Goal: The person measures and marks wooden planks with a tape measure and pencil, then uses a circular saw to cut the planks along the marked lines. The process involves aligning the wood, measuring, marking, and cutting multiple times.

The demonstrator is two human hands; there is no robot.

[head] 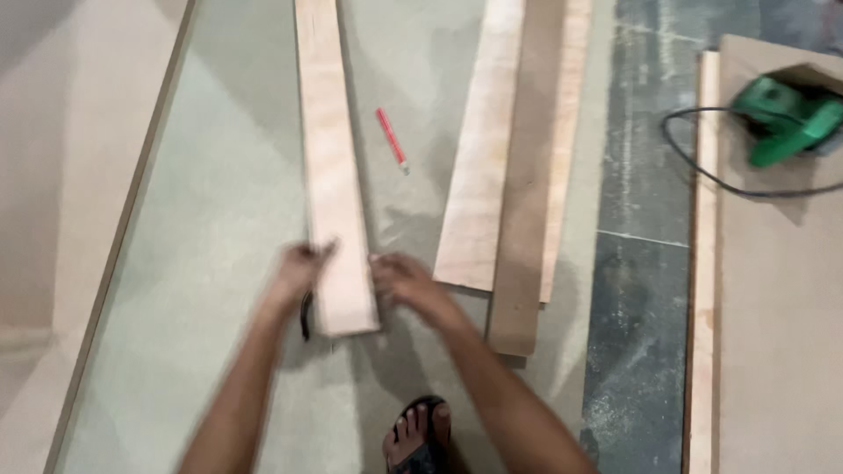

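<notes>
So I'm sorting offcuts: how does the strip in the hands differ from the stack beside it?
The held strip is a single pale plank gripped by the left hand and right hand; the stack has several overlapping strips, one darker brown, untouched. Both are long, narrow and flat.

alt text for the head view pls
Seen from above, a person's left hand and right hand grip the near end of a long plywood strip lying on a board. A red pencil, more strips and a green power tool lie nearby.
</notes>
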